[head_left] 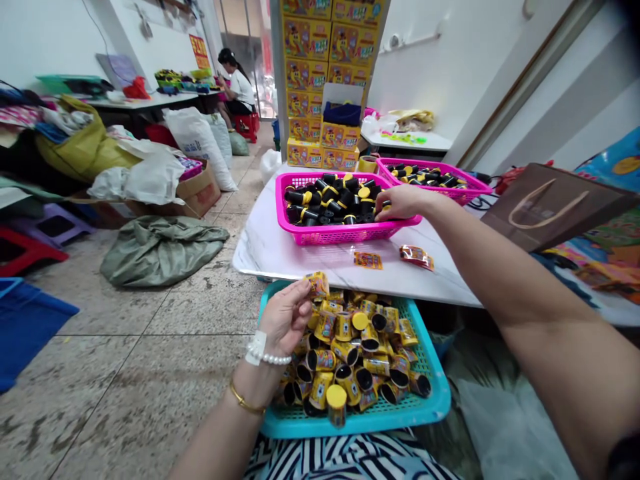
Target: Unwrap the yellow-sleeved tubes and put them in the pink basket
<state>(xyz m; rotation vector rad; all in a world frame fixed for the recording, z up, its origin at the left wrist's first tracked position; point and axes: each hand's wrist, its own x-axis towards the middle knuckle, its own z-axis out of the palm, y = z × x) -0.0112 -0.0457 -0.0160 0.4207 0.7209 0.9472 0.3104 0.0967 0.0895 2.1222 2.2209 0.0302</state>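
Observation:
My left hand [285,319] pinches a small yellow printed label sleeve [319,285] above the near edge of a turquoise basket [434,407]. That basket sits at my lap, heaped with yellow-labelled small canisters [344,327], some showing black ends and some yellow caps. My right hand [403,201] reaches into the right end of a pink basket [333,235], its fingers closed round a small black canister [385,205]. Loose black canisters with yellow caps [345,195] fill this basket. Flat label sleeves [368,260] and a small stack of labels [417,257] lie before it.
The baskets are at a white marbled table [255,250]. A second pink basket [467,193] of black canisters stands behind. Yellow printed boxes [306,77] are stacked at the back. A brown paper bag [545,207] leans at right. Sacks [197,143] line the left; a person [239,90] sits beyond.

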